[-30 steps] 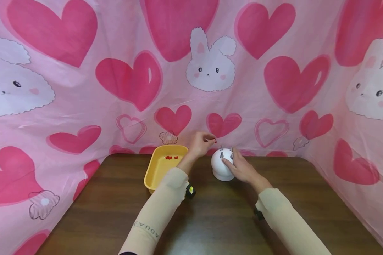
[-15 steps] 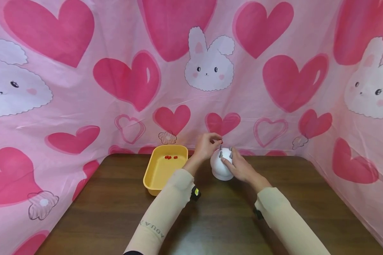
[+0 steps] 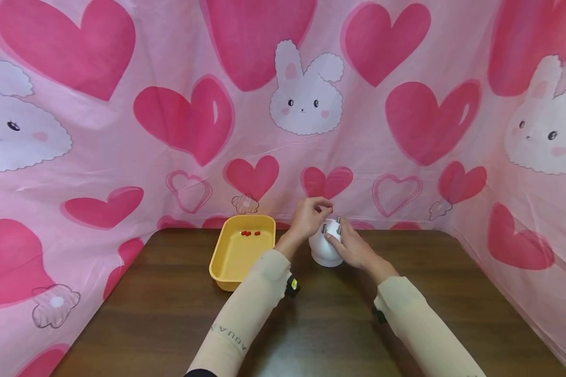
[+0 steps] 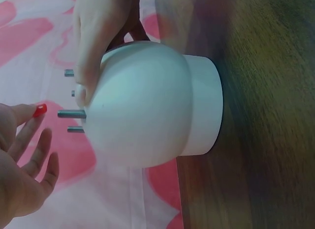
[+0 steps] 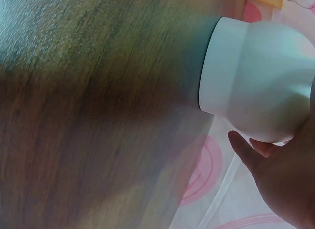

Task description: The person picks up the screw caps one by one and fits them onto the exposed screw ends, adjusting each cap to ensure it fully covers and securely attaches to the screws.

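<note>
In the head view my left hand (image 3: 307, 219) is raised at the upper left of a white ball-shaped body (image 3: 326, 255) with a flat base. Its thumb and finger pinch a small red nut-like piece (image 4: 40, 110), apart from the several metal studs (image 4: 71, 114) on the ball. The other left fingers are spread loosely in the left wrist view. My right hand (image 3: 358, 250) grips the ball from the right, its thumb lying by the studs. The base stands upright on the table.
Left of the ball, a yellow tray (image 3: 228, 286) holds 3 small red pieces (image 3: 257, 233). The brown wooden table (image 3: 320, 324) ends at a pink heart-patterned cloth (image 3: 396, 188) behind. Another stretch of cloth closes off the right side.
My left hand has moved right with the red piece, from beside the ball to near the studs. The right hand keeps its grip on the ball.
</note>
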The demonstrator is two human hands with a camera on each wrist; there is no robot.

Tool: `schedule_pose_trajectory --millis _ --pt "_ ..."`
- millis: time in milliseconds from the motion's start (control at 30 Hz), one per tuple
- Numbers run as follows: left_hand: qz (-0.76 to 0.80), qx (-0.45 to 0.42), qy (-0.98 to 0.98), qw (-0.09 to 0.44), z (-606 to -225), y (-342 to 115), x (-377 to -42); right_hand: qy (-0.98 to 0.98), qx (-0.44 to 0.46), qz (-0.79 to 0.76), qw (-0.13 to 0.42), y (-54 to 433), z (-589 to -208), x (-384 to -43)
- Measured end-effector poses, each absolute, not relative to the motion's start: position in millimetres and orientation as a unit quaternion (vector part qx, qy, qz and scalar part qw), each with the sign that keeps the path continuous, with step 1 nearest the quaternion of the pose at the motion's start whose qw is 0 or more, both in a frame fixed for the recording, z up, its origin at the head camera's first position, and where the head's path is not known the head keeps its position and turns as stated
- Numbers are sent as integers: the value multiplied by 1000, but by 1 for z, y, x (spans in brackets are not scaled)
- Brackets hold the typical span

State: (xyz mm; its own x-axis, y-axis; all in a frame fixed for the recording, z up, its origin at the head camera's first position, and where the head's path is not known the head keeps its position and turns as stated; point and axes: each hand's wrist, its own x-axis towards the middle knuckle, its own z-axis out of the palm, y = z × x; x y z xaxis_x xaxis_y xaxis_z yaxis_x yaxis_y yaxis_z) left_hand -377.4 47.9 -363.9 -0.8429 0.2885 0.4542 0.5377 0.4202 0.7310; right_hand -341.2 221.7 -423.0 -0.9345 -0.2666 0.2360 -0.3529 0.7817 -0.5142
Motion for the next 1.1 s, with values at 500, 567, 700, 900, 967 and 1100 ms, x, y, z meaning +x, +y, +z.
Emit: schedule_pose_trajectory --millis 500,567,700,900,967,1100 --pt "-454 -267 -838 141 -371 61 -383 -942 164 284 65 220 -425 -342" --pt "-450 -270 -839 142 -372 62 -384 -941 166 286 68 220 -425 -342" --pt "-445 -271 -842 139 -373 63 -386 -939 171 289 71 220 -423 -342" --pt "-438 -276 -845 132 -373 67 -387 -938 168 293 77 220 -422 -342" --pt "-433 -273 -849 131 -374 68 -388 -939 167 291 77 221 -422 -342" --pt "-424 -268 -855 130 -376 70 -388 -939 168 290 76 222 -423 -341"
